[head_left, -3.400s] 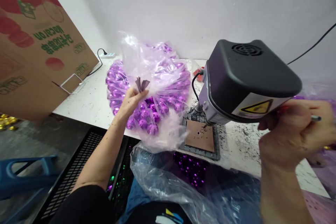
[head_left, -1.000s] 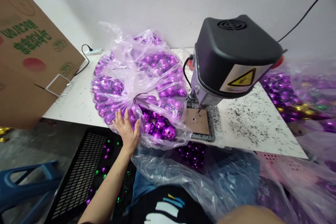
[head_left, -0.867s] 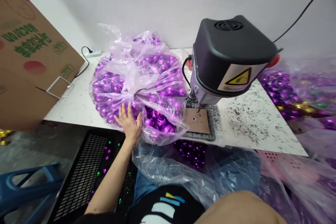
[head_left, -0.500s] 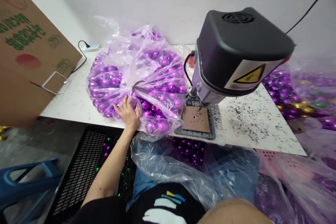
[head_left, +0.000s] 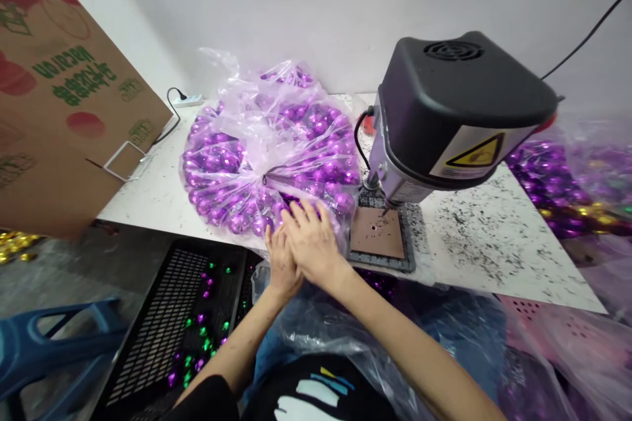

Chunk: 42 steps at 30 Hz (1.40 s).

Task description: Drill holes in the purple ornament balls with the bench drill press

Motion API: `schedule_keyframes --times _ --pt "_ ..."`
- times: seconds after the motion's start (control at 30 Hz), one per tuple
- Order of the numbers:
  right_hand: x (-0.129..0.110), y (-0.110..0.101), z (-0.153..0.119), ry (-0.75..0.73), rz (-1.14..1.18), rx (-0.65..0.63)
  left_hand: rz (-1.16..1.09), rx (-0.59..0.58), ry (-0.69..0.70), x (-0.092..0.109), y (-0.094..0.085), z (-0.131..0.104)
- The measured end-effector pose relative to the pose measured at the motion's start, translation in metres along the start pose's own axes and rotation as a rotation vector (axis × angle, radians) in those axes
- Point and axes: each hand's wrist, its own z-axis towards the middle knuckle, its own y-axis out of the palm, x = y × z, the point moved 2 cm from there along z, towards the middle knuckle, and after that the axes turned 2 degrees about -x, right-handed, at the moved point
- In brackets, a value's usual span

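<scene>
A big clear plastic bag full of shiny purple balls rests on the white table, its gathered neck bound with a dark tie. At the bag's near side, my left hand lies against the plastic, partly covered by my other hand. My right hand overlaps it from the right, fingers stretched out over the bag beside a gap showing darker balls. Neither hand visibly holds a ball. Just to the right stands a black-topped drill press over a brown square plate with a small hole.
A cardboard box stands at the left. Below the table edge is a black crate with purple and green balls, near a blue stool. Dark shavings litter the white table. More bagged purple balls lie at the right.
My right hand has come into view and reached the bag next to my left hand. My left hand has shifted right and nearer to me along the bag. The view has turned slightly left.
</scene>
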Motion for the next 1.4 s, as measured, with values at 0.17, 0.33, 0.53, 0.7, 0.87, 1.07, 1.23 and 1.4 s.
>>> schedule_keyframes --times 0.17,0.33,0.53,0.7,0.87,1.07,1.23,1.4 --pt "0.060 0.022 0.013 0.314 -0.027 0.175 0.133 -0.007 0.035 0.004 0.007 0.002" --pt "0.088 0.037 0.016 0.490 0.025 0.295 0.188 0.064 -0.080 -0.025 0.002 0.025" --pt "0.110 0.064 0.046 0.518 0.109 0.288 0.173 0.138 -0.116 -0.055 0.004 0.041" --pt "0.114 0.070 0.058 0.446 0.129 0.238 0.179 0.095 -0.084 -0.043 0.000 0.043" --pt "0.090 0.056 0.022 0.341 0.124 0.214 0.194 0.073 -0.052 -0.014 -0.017 0.040" --pt "0.064 0.027 0.006 0.281 0.131 0.262 0.075 0.151 -0.037 -0.009 -0.035 0.066" --pt "0.039 0.001 0.038 0.260 0.133 0.350 -0.105 0.341 -0.195 -0.036 -0.045 0.125" --pt "0.033 0.001 0.096 0.271 0.073 0.323 -0.152 0.275 -0.365 -0.054 -0.024 0.182"
